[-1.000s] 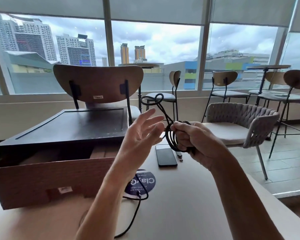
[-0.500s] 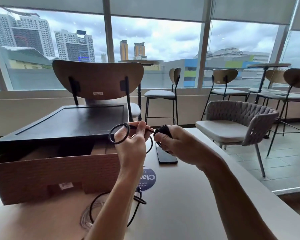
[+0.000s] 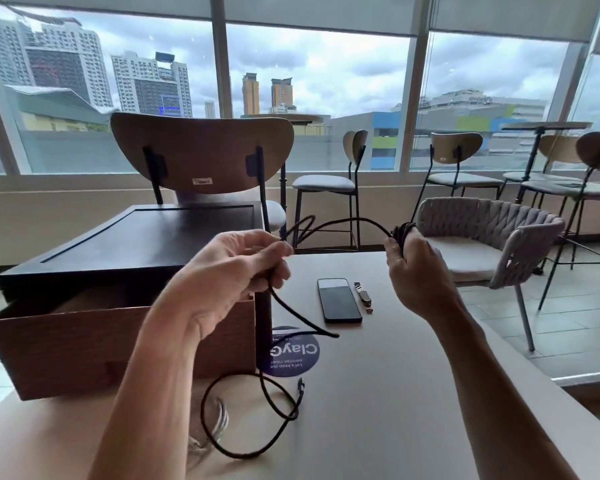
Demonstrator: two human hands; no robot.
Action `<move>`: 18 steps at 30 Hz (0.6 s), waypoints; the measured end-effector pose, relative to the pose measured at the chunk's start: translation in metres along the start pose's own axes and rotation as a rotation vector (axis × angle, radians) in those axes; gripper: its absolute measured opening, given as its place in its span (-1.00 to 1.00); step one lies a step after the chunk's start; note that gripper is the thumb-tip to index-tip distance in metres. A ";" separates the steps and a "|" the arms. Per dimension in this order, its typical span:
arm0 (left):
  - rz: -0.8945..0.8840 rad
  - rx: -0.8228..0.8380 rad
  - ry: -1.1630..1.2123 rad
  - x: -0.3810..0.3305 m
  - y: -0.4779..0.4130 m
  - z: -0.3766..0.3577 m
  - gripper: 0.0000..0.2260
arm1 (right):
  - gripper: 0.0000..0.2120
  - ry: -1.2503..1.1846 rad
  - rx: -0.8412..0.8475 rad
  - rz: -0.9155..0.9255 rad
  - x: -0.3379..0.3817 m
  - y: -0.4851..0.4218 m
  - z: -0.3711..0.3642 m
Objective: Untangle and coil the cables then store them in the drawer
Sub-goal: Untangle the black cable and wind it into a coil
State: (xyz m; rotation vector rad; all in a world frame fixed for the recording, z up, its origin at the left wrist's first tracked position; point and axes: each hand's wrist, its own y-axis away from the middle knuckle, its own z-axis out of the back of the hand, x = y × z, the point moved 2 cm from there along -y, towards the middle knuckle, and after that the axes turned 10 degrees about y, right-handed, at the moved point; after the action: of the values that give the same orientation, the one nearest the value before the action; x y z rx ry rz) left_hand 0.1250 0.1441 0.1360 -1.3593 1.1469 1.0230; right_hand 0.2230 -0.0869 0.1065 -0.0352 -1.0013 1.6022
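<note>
A black braided cable (image 3: 354,222) arcs in the air between my two hands. My right hand (image 3: 414,268) grips a small bundle of its coils at the top of the fist. My left hand (image 3: 234,271) pinches the cable further along, and the strand drops from it to the table. A second black cable (image 3: 267,410) lies in a loose loop on the table near my left forearm. A pale cable (image 3: 219,420) lies beside it, partly hidden by my arm. The wooden drawer (image 3: 118,341) stands pulled open from the dark cabinet (image 3: 136,244) at the left.
A black phone (image 3: 338,299) and a wristwatch (image 3: 363,296) lie on the beige table (image 3: 395,393) between my hands. A round blue sticker (image 3: 291,351) is stuck by the cabinet. A wooden chair (image 3: 201,154) stands behind the cabinet, a woven chair (image 3: 492,237) to the right.
My hands have drawn apart, stretching a length of the black cable between them. The right hand moved right with the coil; the left now pinches the strand lower.
</note>
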 end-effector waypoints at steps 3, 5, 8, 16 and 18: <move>-0.140 -0.353 -0.334 -0.006 0.003 0.027 -0.93 | -0.76 -0.030 0.081 0.067 -0.007 -0.002 0.004; -0.197 -0.496 -0.546 -0.002 0.000 0.037 -0.87 | -0.77 -0.127 0.202 0.161 -0.004 -0.002 0.008; -0.182 -0.549 -0.784 0.012 -0.010 0.038 -0.87 | -0.76 -0.299 0.418 0.274 0.012 0.003 0.016; -0.356 -0.132 -0.952 0.041 -0.025 -0.010 -0.95 | -0.81 -0.744 0.425 0.266 0.047 0.011 0.041; -0.389 -0.011 -0.852 0.046 -0.025 -0.027 -0.91 | -0.83 -0.766 0.364 0.182 0.046 0.009 0.037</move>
State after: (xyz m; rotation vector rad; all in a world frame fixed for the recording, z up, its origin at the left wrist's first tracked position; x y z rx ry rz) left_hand 0.1574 0.1126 0.0983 -0.9287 0.2315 1.1393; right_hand 0.1823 -0.0704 0.1468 0.8081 -1.2775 1.9937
